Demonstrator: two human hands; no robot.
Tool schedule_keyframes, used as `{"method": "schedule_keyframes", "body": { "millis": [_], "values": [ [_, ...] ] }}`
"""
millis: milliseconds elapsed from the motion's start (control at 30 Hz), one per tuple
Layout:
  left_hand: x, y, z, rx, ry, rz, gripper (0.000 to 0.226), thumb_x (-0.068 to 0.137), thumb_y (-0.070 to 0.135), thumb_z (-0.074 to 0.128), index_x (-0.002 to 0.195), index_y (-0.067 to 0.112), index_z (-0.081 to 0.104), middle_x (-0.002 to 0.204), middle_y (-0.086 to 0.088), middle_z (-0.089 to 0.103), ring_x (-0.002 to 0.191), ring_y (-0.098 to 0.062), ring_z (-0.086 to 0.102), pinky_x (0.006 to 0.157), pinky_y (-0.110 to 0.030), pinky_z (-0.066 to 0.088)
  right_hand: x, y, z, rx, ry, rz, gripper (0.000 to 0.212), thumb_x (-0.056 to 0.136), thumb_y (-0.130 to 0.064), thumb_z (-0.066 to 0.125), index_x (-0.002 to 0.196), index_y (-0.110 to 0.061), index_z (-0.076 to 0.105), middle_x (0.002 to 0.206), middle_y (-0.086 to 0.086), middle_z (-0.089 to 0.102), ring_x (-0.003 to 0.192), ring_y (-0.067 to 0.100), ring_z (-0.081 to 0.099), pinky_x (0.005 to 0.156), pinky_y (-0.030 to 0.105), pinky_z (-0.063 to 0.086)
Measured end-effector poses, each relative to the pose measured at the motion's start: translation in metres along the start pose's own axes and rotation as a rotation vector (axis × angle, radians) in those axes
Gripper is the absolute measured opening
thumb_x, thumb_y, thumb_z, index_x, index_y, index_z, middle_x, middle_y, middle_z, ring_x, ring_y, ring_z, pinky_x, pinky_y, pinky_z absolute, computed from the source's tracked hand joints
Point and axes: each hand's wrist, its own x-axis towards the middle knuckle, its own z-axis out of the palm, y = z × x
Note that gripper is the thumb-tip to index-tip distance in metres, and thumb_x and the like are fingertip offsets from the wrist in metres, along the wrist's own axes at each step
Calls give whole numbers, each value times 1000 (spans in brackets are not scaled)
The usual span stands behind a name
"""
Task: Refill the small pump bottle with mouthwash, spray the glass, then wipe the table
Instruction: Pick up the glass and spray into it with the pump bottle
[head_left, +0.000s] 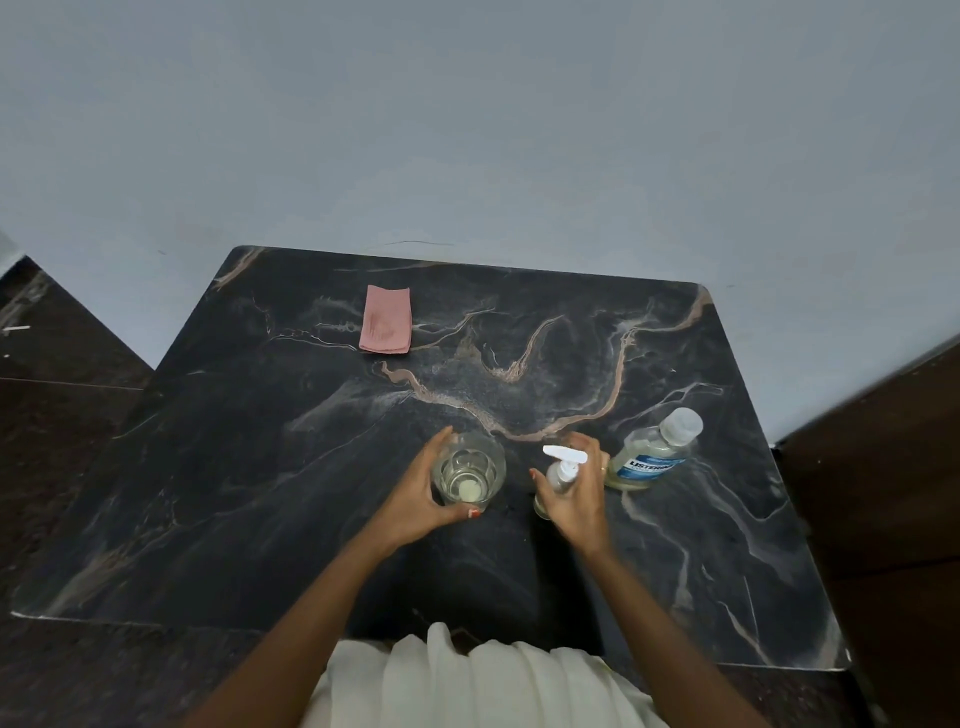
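Pump bottle (562, 470) gripped in the right hand (577, 501), left hand (410, 501) wraps the glass (470, 473); mouthwash bottle (649, 457) at three o'clock, cloth (386, 325) at eleven.

The table (260, 493) has a dark, marble-like top run through with pale and brownish veins, and its corners are rounded. A folded pink cloth (386, 319) lies flat near the far edge, left of the middle. Nearer the front stand a clear glass (470, 475) (something pale shows at its bottom) and, just to its right, a small pump bottle (563, 470). A capped mouthwash bottle (652, 457) stands further right.
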Motion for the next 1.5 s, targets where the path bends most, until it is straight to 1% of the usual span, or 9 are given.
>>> {"method": "schedule_keyframes", "body": {
  "millis": [100, 233, 367, 500, 733, 900, 1033, 1267, 1500],
  "values": [
    [0, -9, 5, -65, 8, -41, 112, 56, 17, 85, 139, 36, 11, 135, 12, 35, 129, -10, 37, 111, -35, 29, -4, 2, -2, 18, -4, 30, 51, 61, 2, 78, 103, 2, 50, 106, 13, 48, 101, 23, 41, 90, 37, 36],
    [0, -18, 15, -60, 56, -58, 116, 54, 20, 86, 138, 41, 8, 134, 15, 33, 125, -1, 36, 104, -23, 29, -11, 6, -2, 28, -3, 67, 63, 57, -1, 82, 108, 2, 45, 110, 10, 41, 107, 21, 39, 94, 19, 29],
    [1, -24, 30, -59, 180, -31, 110, 54, 12, 86, 138, 26, 17, 132, 14, 36, 124, -2, 37, 100, -14, 29, -24, 12, 2, 21, 15, 194, 65, 59, -10, 84, 109, -3, 43, 109, 3, 38, 105, 20, 42, 92, 26, 35],
    [-1, -27, 43, -56, 265, -2, 105, 50, 13, 87, 132, 29, 24, 124, 28, 35, 114, 21, 36, 87, 4, 30, -36, 15, 6, 21, 60, 343, 60, 62, -20, 83, 104, -22, 40, 104, -7, 41, 102, 19, 47, 84, 31, 43],
    [3, -24, 40, 45, 390, -45, 80, 49, 27, 86, 104, 56, 36, 104, 22, 56, 97, 4, 56, 80, -7, 40, -37, 11, 9, 40, 119, 398, 53, 63, -12, 81, 94, -30, 42, 93, -4, 52, 89, 23, 57, 78, 44, 51],
    [10, -18, 31, 78, 390, -39, 80, 46, 34, 87, 102, 58, 36, 100, 23, 58, 96, 11, 56, 73, 0, 42, -28, 12, 9, 100, 113, 333, 42, 66, -2, 78, 95, -19, 54, 93, 0, 58, 89, 21, 59, 80, 36, 50],
    [29, 1, 19, 94, 423, -6, 76, 47, 32, 86, 101, 52, 36, 96, 24, 57, 88, 10, 57, 70, 3, 40, 0, 5, 12, 144, 79, 318, 45, 67, -3, 77, 106, -5, 56, 103, 8, 63, 97, 22, 60, 86, 35, 49],
    [81, 31, -6, 68, 476, 49, 79, 49, 24, 88, 113, 30, 41, 98, 17, 56, 89, 1, 56, 76, -7, 42, 69, -13, 29, 224, 47, 350, 57, 73, 0, 71, 126, -7, 49, 116, 10, 62, 103, 16, 57, 88, 24, 44],
    [142, 35, -30, 36, 449, 60, 82, 52, 19, 86, 118, 25, 39, 105, 15, 53, 94, 6, 53, 74, 2, 39, 138, -11, 48, 191, 2, 322, 56, 77, 7, 62, 129, -8, 45, 124, 14, 58, 116, 26, 54, 102, 39, 42]
  ]
}}
